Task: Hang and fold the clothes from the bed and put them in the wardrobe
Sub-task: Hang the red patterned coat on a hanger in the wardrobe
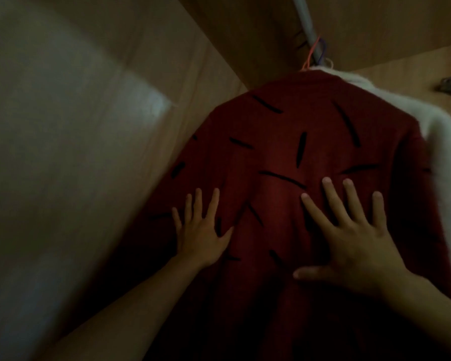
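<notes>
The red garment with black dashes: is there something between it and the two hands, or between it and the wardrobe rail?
Nothing visible. The left hand and right hand lie flat, fingers spread, on the red garment. It already hangs under the rail, with a white garment directly beside it on the right.

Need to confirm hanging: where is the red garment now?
Head view, centre: red garment hangs from the wardrobe rail, white garment behind it on the right.

Both forearms are bare, with no sleeves, rings or watch showing.
</notes>
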Demonstrator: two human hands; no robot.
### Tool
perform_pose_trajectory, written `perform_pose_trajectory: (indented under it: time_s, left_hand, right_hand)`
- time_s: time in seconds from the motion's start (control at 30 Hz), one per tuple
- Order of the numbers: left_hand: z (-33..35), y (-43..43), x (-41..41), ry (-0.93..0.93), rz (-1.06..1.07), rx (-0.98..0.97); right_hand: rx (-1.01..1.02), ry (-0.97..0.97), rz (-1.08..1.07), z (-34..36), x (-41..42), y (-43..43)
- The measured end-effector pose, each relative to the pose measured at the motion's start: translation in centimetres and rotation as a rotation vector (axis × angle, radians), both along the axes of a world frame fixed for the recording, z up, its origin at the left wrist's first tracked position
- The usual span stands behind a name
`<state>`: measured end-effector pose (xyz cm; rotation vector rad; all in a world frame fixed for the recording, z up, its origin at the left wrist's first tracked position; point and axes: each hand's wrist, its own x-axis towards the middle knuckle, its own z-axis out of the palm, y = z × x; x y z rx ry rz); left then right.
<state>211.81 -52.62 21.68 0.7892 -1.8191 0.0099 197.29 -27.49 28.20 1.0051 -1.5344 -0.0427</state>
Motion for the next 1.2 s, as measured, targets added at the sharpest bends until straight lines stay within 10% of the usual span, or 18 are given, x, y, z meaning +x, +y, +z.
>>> perform_pose_trajectory:
  time_s: [0.3,1.2]
  left_hand:
    - [-5.2,1.6,3.2,-0.131,-0.089,0.191]
    - [-8.6,35.1,14.3,-0.469,0.592,0.114]
  right_hand:
    - [0.012,-0.047,-0.137,-2.5,1.2,-0.2]
    - [0.142,-0.545,0.812,-12.3,2.9,16.6]
